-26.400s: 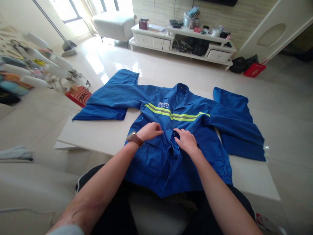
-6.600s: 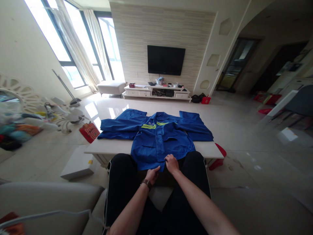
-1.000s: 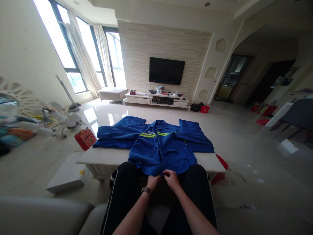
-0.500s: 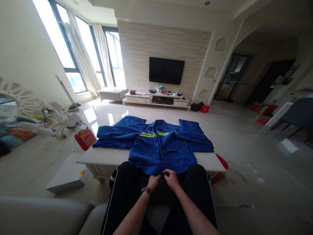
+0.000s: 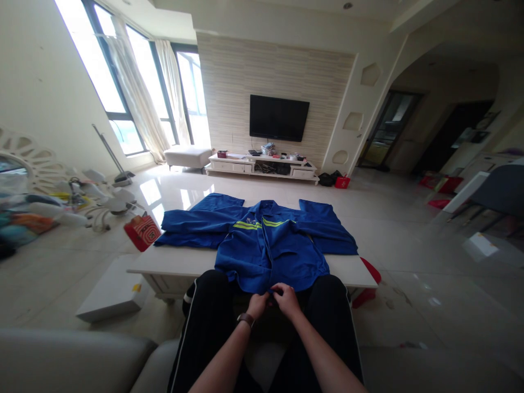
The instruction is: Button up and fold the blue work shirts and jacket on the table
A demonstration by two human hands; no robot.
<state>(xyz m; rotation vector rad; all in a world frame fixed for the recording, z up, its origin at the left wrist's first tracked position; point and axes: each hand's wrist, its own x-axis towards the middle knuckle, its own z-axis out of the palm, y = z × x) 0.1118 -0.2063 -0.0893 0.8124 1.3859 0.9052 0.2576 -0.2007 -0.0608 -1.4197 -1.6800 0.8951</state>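
A blue work jacket with yellow-green stripes across the chest lies spread on a white coffee table, its sleeves out to both sides. The collar points away from me and the bottom hem hangs over the near edge, between my knees. My left hand, with a watch on the wrist, is closed on the hem near the front opening. Right beside it, my right hand pinches the same hem with thumb and fingers. The fingertips almost meet, and the bit of cloth between them is mostly hidden.
Left of the table are a white box on the floor and a red patterned bag. A red stool shows at the table's right. Beyond stand a low TV cabinet and a grey-white ottoman.
Almost nothing differs. Both hands stay at the jacket's hem, with at most a tiny shift of the fingers, and the jacket lies as before.
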